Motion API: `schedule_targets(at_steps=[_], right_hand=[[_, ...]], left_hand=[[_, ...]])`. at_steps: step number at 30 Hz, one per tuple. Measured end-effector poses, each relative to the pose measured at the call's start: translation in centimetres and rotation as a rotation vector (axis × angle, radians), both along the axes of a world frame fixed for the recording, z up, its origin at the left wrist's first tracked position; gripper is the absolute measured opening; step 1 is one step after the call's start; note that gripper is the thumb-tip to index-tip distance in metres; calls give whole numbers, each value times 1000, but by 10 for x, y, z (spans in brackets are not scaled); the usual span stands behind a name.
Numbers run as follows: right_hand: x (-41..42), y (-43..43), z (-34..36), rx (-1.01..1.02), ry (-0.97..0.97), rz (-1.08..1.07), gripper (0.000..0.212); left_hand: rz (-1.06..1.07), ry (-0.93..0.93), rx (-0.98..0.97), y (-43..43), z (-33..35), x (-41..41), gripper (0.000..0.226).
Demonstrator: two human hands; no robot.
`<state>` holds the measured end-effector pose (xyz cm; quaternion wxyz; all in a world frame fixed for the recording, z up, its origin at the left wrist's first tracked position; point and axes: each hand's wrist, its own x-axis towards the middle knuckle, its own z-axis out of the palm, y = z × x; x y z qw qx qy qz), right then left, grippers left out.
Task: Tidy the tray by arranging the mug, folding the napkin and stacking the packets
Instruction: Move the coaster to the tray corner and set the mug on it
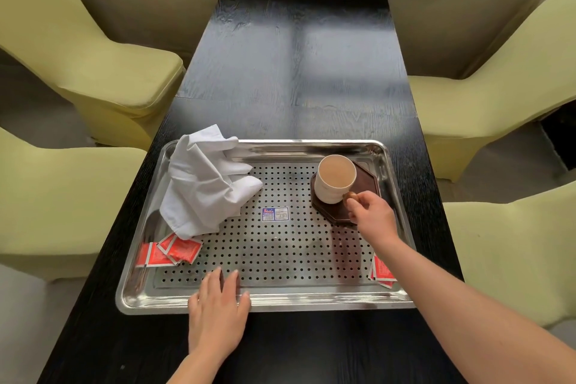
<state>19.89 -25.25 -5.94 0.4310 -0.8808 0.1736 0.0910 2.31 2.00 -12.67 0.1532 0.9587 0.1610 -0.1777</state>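
A steel tray (280,301) with a perforated floor lies on the dark table. At its back right a white mug (333,179) of milky drink stands upright on a dark wooden coaster (366,184). My right hand (372,215) pinches the mug's brown handle. A crumpled white napkin (204,184) is heaped at the tray's back left, hanging over the rim. Red packets (174,251) lie scattered at the front left, partly under the napkin; more red packets (381,270) sit at the front right, partly hidden by my forearm. My left hand (218,312) rests flat on the tray's front rim.
The black wooden table (296,72) stretches away beyond the tray. Yellow-green covered chairs stand on both sides, two on the left (93,72) and two on the right (498,103). A blue label (275,214) is stuck on the tray floor.
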Motion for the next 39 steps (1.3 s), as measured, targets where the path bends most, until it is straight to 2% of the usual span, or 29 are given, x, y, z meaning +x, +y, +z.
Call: schedule_targets(at_steps=[7, 11, 13, 18, 27, 30, 33, 35, 39], right_hand=[[0, -5, 0, 15, -8, -41, 12], [-4, -6, 2, 49, -16, -60, 38], [-8, -5, 2, 62, -40, -98, 43], [-24, 1, -2, 77, -71, -149, 23], [-52, 6, -12, 41, -24, -91, 15], [-56, 8, -13, 46, -10, -69, 17], [-46, 9, -7, 56, -50, -97, 38], [-31, 13, -2, 56, -55, -106, 45], [-6, 21, 1, -31, -37, -56, 25]], left_hand=[[0, 8, 0, 0, 1, 0, 56], [-3, 16, -5, 0, 2, 1, 56], [-6, 25, -2, 0, 3, 1, 57], [7, 22, -26, -1, 7, 4, 57], [51, -30, -119, 6, 12, 2, 51], [46, -60, -138, 11, 11, -3, 51], [49, -91, -164, 13, 12, -5, 50], [56, -108, -173, 15, 11, -4, 47], [45, -139, -161, 17, 8, -6, 41]])
